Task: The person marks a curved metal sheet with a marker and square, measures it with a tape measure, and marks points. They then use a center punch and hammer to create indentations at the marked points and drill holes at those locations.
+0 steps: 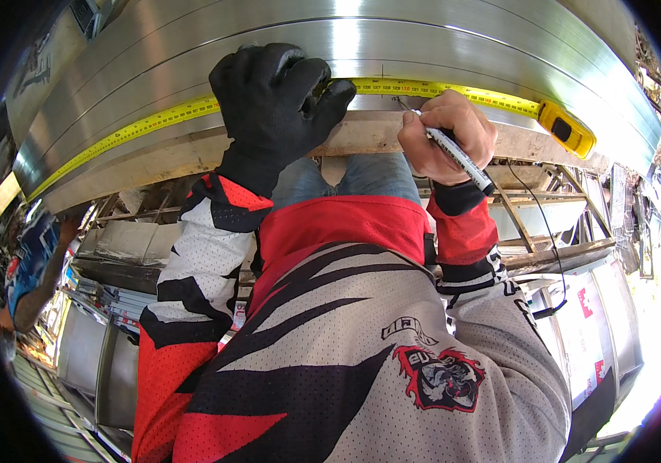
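My left hand (pixel 278 104), in a black glove, is closed over the yellow blade (pixel 157 118) of a tape measure, thumb and forefinger curled together at the blade. The blade runs across a brushed metal surface (pixel 423 50) marked by long parallel seams. Its yellow case (pixel 568 129) lies to the right, near the surface's edge. Bare and closed, my right hand (pixel 454 133) grips a white marker pen (pixel 460 160) with a dark end. The pen slants, its tip pointing up-left near small dark marks on the metal, just below the blade. I cannot tell whether the tip touches.
A wooden beam (pixel 369 133) runs along the near side of the metal. Below it stand a frame of bars (pixel 515 216) and a hanging black cable (pixel 544 224). Another person in a blue top (pixel 31 251) is at the far left. Metal panels (pixel 593 324) lean at lower right.
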Motion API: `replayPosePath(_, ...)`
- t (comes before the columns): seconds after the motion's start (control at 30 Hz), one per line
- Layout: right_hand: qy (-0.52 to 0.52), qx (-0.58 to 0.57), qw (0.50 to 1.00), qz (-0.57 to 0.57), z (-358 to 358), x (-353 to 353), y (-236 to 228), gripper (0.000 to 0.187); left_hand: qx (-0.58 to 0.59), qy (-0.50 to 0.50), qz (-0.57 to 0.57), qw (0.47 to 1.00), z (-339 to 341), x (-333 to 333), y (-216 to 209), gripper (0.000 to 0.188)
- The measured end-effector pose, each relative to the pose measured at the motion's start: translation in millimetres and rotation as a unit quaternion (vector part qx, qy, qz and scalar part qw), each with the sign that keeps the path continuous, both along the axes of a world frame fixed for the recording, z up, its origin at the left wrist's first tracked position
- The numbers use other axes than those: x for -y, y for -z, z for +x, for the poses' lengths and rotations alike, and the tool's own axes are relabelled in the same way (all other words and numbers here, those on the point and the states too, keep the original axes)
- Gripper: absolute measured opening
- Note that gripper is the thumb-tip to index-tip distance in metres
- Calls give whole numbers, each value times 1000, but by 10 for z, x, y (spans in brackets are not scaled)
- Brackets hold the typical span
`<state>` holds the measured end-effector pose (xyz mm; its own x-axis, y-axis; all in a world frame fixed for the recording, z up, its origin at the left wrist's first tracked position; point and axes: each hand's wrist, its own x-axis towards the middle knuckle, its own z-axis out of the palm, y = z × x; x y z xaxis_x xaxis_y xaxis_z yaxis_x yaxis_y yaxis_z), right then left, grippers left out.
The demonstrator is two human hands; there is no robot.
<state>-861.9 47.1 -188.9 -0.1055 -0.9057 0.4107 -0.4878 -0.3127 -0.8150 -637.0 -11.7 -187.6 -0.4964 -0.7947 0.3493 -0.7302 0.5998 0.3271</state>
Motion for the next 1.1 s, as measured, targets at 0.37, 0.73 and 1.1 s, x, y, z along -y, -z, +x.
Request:
replayPosePath(0.37,-16,-16,1000,12,-71,-50,24,27,3,-3,-4,1000,-7,14,20,33)
replayPosePath(0.73,-11,11,999,35,-71,-24,-62,25,13,-1,2,1000,-8,13,-21,34)
replayPosePath(1.1,-8,-7,1000,14,-45,-4,-15,25,5,3,-2,1000,-17,18,-19,34)
